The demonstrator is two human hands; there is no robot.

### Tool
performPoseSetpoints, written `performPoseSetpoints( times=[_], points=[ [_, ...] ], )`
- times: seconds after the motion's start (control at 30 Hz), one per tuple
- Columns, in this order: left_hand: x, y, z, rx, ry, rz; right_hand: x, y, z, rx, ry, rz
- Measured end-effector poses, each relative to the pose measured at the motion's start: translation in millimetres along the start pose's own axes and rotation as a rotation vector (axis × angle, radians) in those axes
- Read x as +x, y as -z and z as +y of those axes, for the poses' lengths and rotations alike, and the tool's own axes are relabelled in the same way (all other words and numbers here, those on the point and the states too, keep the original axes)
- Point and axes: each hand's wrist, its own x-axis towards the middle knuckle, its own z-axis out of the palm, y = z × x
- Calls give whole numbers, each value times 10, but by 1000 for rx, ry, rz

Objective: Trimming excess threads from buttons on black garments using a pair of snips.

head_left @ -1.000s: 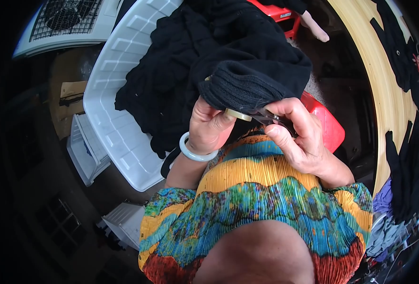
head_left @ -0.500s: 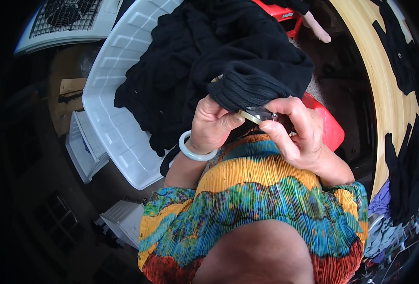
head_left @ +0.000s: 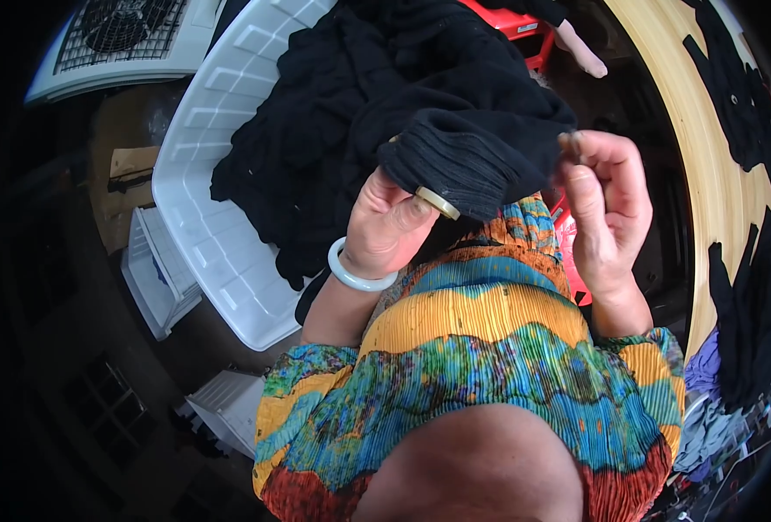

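My left hand point(head_left: 387, 217) is closed on the ribbed edge of a black knitted garment point(head_left: 455, 161), just in front of my body. A pale, curved band point(head_left: 438, 203), like the rim of a ring, sits between the ribbing and my left thumb; the rest of it is hidden. To the right of the garment, my right hand point(head_left: 610, 196) is raised with thumb and forefinger pinched together. Something small and dark shows at those fingertips, too little to name. A pale bangle point(head_left: 359, 271) circles my left wrist.
A large white plastic tub point(head_left: 216, 130) piled with black cloth point(head_left: 333, 113) stands ahead to the left. Smaller white bins point(head_left: 159, 270) are on the floor. A red stool point(head_left: 525, 26) and another person's foot point(head_left: 581, 50) are beyond. Black garments point(head_left: 747, 322) lie on the wooden table point(head_left: 664, 52).
My right hand has left the pale band and moved to the right and up, its fingertips pinched. My left hand keeps hold of the ribbed edge, which has shifted slightly.
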Motion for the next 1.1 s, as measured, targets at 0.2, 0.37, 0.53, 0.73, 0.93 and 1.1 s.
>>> performPoseSetpoints(
  times=[0.2, 0.37, 0.53, 0.73, 0.93, 1.1],
  points=[
    [34, -112, 63, -47, 1, 61, -3, 92, 1, 77, -6, 168],
    [25, -49, 60, -16, -27, 4, -54, 98, -19, -178, 225, -203],
    [16, -58, 83, 26, -20, 24, -10, -93, -26, -330, 339, -262],
    [-17, -91, 100, -47, -10, 106, 34, -152, 69, -461, 497, -207],
    [-17, -72, 109, -90, 39, 103, 55, -172, 83, -513, 525, -214],
    [-23, -26, 80, -90, 11, 32, 52, -202, 64, -474, 496, -277]
  ],
)
